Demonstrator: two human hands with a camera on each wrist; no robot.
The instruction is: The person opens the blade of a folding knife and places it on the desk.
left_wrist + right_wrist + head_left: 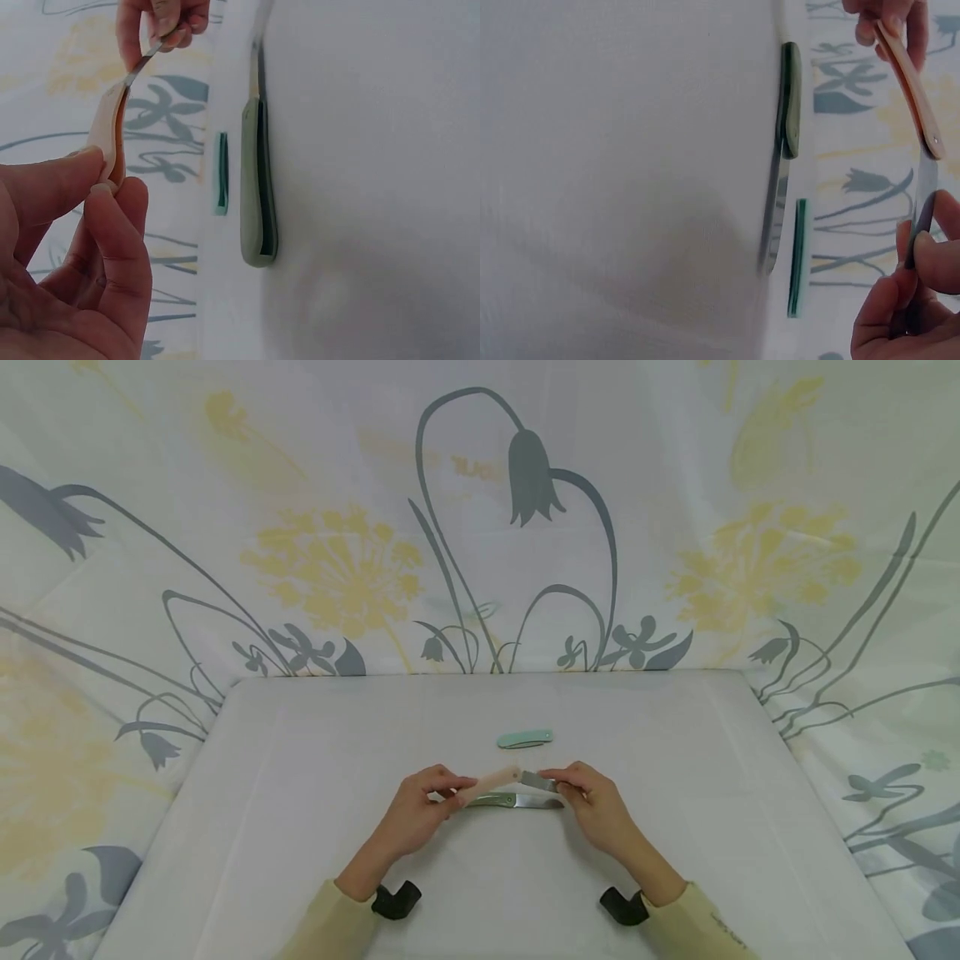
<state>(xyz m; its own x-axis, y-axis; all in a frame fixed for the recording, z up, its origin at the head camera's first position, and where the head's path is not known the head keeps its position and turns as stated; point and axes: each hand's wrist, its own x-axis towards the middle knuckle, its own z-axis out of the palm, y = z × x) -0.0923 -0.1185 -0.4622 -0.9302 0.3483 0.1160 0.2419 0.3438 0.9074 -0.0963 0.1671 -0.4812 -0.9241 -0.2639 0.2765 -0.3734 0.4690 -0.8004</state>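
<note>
Between my two hands a folding knife with a pale pink handle (491, 782) is held up above the table, its blade (925, 180) swung out of the handle at a slight angle. My left hand (421, 808) pinches the handle's end between thumb and fingers. The blade is pinched by my right hand (597, 806), whose fingers cover its tip. Below lies an olive-green folding knife (259, 187), its blade out and pointing right in the head view. Farther back rests a mint-green folding knife (525, 739), folded, with its blade inside the handle.
A white cloth covers the table (337, 718). Behind it and at both sides hangs a fabric (465, 552) printed with grey and yellow flowers. Black wrist-worn devices (397, 900) sit by both sleeves.
</note>
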